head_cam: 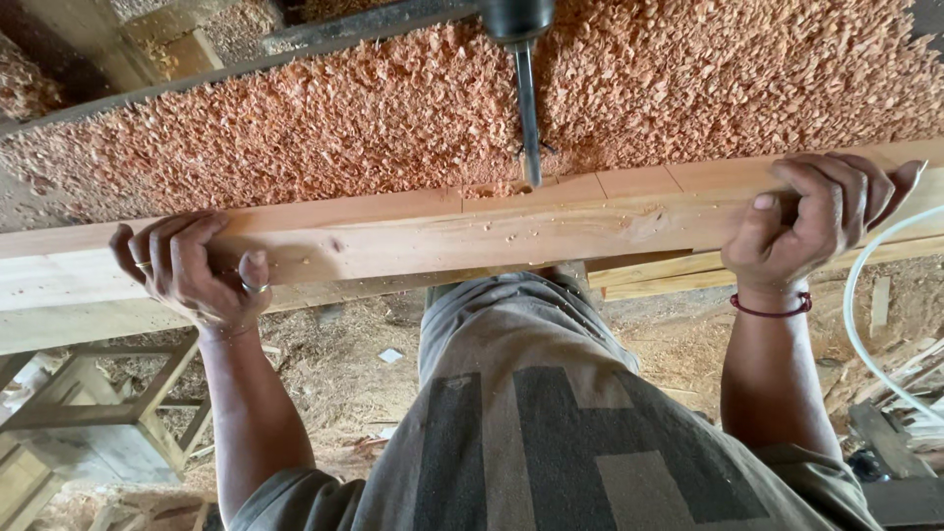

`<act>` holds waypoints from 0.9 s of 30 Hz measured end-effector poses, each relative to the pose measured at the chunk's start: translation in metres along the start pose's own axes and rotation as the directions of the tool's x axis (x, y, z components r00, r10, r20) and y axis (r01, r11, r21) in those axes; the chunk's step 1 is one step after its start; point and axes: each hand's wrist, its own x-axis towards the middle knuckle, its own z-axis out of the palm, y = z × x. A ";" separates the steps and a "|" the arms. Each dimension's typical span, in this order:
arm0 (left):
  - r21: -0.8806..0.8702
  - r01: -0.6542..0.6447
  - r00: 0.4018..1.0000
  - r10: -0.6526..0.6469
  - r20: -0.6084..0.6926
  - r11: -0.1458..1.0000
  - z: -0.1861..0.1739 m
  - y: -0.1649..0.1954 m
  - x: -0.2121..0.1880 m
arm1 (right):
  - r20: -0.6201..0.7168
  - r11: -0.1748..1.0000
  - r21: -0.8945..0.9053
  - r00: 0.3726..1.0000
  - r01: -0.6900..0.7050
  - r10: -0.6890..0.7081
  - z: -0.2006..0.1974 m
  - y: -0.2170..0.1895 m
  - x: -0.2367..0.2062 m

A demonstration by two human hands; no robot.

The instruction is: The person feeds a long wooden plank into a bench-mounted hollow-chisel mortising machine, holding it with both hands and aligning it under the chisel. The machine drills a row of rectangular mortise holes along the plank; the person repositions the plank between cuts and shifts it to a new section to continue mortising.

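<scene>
A long reddish wooden beam [462, 231] lies across the view at chest height, with pencil lines marking a rectangle on its top face. My left hand [192, 270] grips the beam near its left end, fingers over the top and thumb on the front face. My right hand [821, 221] grips the beam near its right end the same way. A dark metal drill bit [528, 113] comes down from a chuck [518, 18] at the top and touches the beam's top face inside the marked rectangle, between my hands.
A thick bed of reddish wood shavings [393, 118] fills the machine table behind the beam. Below lie a sawdust-covered floor [344, 364], a wooden frame [88, 413] at lower left, a white hose [865, 295] and scrap wood pieces [905, 393] at right.
</scene>
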 end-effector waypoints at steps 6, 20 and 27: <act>0.009 -0.020 0.998 0.021 -0.054 1.000 0.007 -0.008 0.000 | -0.051 0.998 -0.002 0.997 0.066 -0.066 0.004 0.003 0.006; 0.000 -0.006 0.999 0.006 -0.034 1.000 0.003 -0.004 0.005 | -0.029 0.995 -0.024 0.995 0.098 -0.098 0.003 -0.004 0.018; -0.019 0.000 1.000 0.000 -0.029 1.000 0.002 -0.004 0.008 | 0.005 0.996 -0.044 0.997 0.078 -0.078 0.002 -0.003 0.023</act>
